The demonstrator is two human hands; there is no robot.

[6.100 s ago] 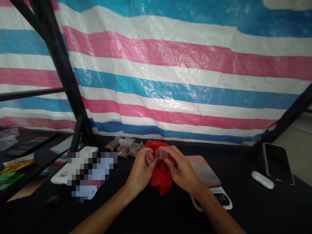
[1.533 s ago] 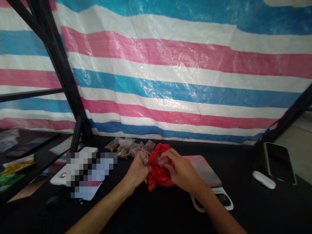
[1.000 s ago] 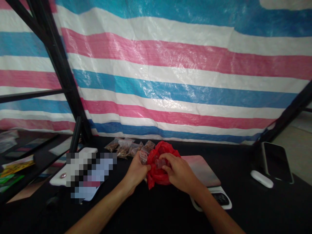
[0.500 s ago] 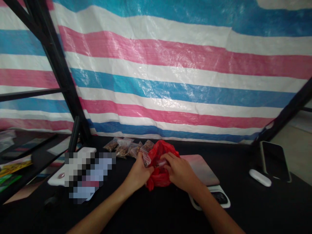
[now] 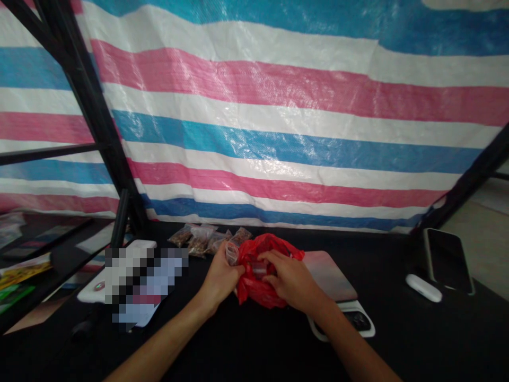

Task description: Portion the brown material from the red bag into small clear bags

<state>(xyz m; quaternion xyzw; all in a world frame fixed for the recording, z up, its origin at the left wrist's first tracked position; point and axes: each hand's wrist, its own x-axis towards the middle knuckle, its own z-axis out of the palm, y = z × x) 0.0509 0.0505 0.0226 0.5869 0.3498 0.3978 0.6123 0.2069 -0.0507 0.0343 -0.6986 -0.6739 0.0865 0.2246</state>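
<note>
A red plastic bag lies open and crumpled on the black table in front of me. My right hand reaches into its mouth, with thumb and fingers closed around a small clear cup. To the left, my left hand grips a small clear zip bag beside the red bag's edge. What that zip bag contains cannot be made out. Just behind my left hand several filled zip bags with brown bits inside lie in a row.
A flat pinkish device and a white-edged item with a dark window lie right of the red bag. Farther right are a white case and a phone. A white device lies left. Striped sheeting hangs behind.
My left hand has drawn slightly left with the zip bag, away from the red bag. The red bag's mouth is spread wider, and the clear cup in my right hand shows more plainly.
</note>
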